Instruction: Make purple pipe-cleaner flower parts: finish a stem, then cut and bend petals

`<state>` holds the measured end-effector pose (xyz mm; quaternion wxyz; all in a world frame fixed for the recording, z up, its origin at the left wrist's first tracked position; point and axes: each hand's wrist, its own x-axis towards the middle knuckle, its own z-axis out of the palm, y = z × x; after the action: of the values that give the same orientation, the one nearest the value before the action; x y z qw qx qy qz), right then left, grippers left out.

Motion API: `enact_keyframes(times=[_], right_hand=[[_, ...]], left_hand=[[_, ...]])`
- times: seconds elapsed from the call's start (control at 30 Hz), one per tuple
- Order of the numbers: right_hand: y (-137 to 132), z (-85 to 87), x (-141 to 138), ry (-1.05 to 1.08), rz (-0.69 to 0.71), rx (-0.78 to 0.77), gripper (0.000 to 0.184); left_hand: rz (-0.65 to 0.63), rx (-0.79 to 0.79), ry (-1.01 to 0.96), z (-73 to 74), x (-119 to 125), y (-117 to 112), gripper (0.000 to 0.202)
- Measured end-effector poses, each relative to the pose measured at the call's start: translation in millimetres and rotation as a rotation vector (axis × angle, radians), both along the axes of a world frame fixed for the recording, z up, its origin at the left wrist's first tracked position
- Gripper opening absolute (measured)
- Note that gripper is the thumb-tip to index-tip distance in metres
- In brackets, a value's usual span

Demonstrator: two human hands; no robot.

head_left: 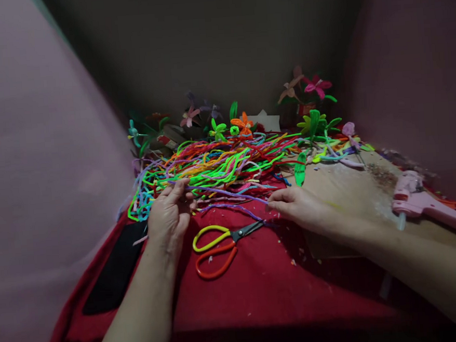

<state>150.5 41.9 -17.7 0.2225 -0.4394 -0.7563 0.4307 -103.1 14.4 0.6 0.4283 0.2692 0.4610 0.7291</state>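
A purple pipe cleaner is stretched between my two hands above the red cloth. My left hand pinches it near its left end, while the fingertips of my right hand close on its right end. Just below lies another purple pipe cleaner, bent in a curve. Scissors with one yellow and one red handle rest on the cloth between my forearms, their blades pointing right. Behind my hands spreads a heap of pipe cleaners in many colours.
A pink glue gun lies on a brown board at right. Several pipe-cleaner flowers, including an orange flower and a pink flower, stand at the back. A black flat object lies left on the red cloth.
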Motion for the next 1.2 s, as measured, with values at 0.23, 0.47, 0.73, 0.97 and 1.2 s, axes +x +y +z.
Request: enact_keyframes(times=[0.23, 0.47, 0.73, 0.97, 1.2], right_hand=[[-8.5, 5.0, 7.1, -0.137, 0.058, 0.223, 0.04], [-24.0, 41.1, 20.3, 0.541, 0.487, -0.854, 0.044], [-13.8, 18.8, 2.7, 0.502, 0.257, -0.664, 0.028], [-27.3, 5.9, -10.8, 0.475, 0.103, -0.468, 0.007], [-26.8, 6.6, -8.2, 0.476, 0.083, -0.562, 0.005]], left_hand=[[-0.152, -0.085, -0.045, -1.8, 26.1, -10.3, 0.02], [-0.31, -0.214, -0.1, -6.7, 44.2, -15.4, 0.014], [-0.427, -0.311, 0.014, -7.1, 66.4, -26.5, 0.023], [-0.503, -0.303, 0.185, -13.0, 95.7, -34.1, 0.028], [-0.519, -0.342, 0.22, -14.2, 96.2, -33.5, 0.031]])
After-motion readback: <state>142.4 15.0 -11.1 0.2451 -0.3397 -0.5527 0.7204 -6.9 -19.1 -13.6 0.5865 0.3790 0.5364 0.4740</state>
